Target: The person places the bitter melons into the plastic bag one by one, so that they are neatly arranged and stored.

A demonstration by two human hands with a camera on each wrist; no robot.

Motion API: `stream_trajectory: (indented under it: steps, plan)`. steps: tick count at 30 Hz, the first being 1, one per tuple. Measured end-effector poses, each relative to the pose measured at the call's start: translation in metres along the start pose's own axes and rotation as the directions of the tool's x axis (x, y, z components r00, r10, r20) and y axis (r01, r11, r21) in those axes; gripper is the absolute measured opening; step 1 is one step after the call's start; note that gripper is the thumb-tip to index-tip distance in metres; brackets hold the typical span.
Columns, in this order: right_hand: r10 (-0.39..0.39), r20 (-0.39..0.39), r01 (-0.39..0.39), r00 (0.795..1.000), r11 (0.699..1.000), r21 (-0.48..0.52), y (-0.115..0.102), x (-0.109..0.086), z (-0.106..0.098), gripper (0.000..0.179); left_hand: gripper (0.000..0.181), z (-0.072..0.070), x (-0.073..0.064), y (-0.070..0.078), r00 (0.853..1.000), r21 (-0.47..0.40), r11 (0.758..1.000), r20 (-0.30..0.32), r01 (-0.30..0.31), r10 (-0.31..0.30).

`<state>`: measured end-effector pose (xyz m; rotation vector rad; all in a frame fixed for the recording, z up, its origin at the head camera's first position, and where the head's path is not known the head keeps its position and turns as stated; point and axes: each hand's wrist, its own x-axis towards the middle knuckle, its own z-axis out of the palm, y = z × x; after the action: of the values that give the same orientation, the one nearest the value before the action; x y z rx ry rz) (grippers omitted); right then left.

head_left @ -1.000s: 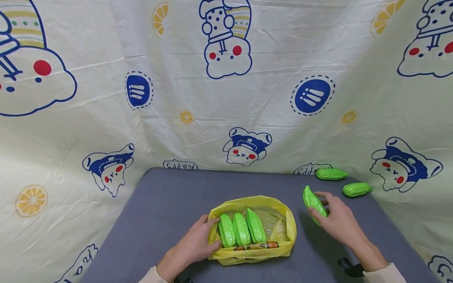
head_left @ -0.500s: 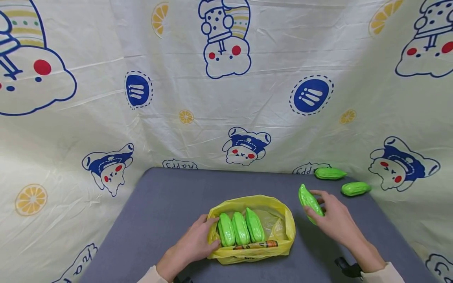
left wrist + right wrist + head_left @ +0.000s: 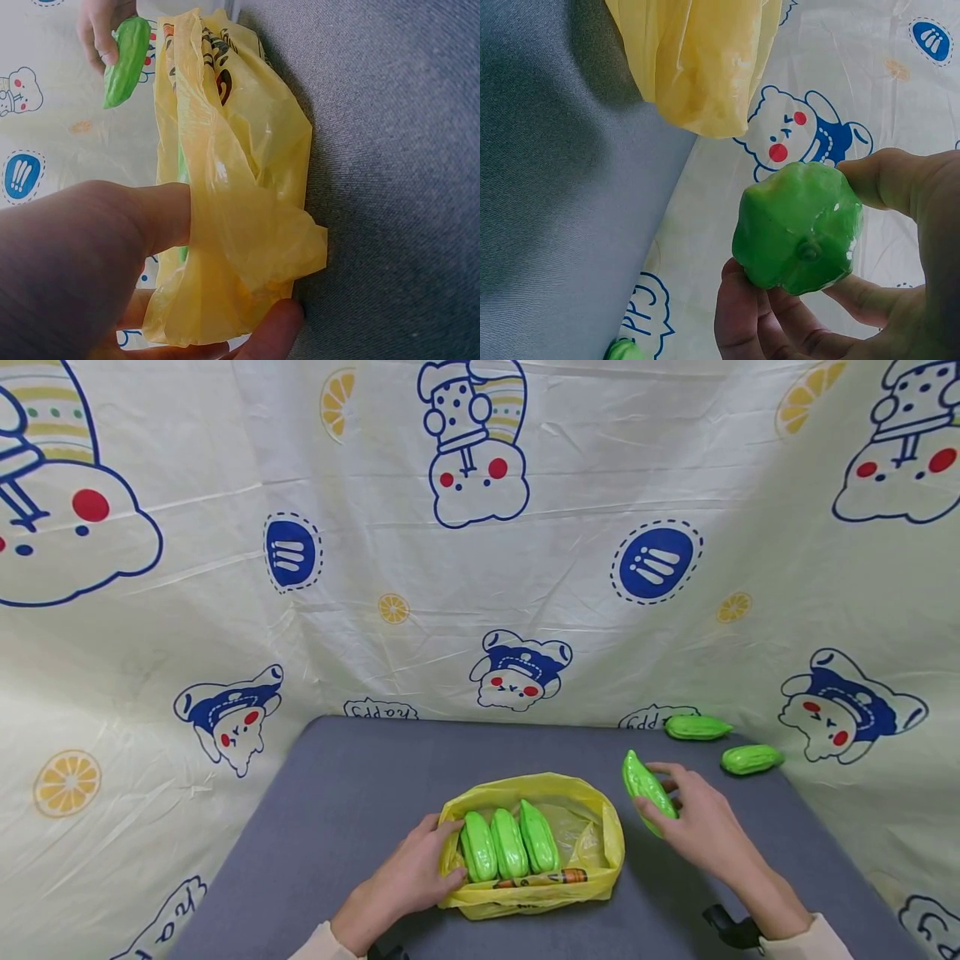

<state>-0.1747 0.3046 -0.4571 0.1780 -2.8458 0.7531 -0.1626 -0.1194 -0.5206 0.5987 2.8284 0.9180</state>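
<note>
I am counting six in all: three green gourds (image 3: 509,845) are lying side by side inside one yellow bag (image 3: 540,906), two loose gourds (image 3: 752,760) are resting at the far right corner of the table (image 3: 375,777), and the right hand (image 3: 701,827) is gripping a sixth gourd (image 3: 645,787) in the air beside the bag. The left hand (image 3: 412,872) is pinching the bag's rim. The right wrist view alone is showing the held gourd's blunt, nubbed end; the left wrist view is revealing fingers (image 3: 276,330) beneath the bag.
</note>
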Motion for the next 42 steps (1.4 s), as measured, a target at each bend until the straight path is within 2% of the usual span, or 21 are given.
stream_trajectory:
  steps: [19,27,42]
  plan:
    - [-0.046,0.021,0.045,0.999,0.999,0.020,-0.017,-0.003,0.007,0.065,0.070,0.000,-0.001,-0.001,1.000,0.005,1.000,0.008,0.011,-0.011]
    - [-0.062,0.034,0.061,0.998,0.998,0.022,-0.021,-0.002,0.012,0.065,0.069,0.003,-0.002,-0.004,0.999,0.026,0.999,-0.023,-0.035,0.035]
    - [-0.072,0.071,0.069,0.995,0.996,0.048,-0.032,-0.002,0.017,0.064,0.071,0.003,-0.001,-0.004,1.000,0.016,1.000,-0.013,-0.021,0.021]
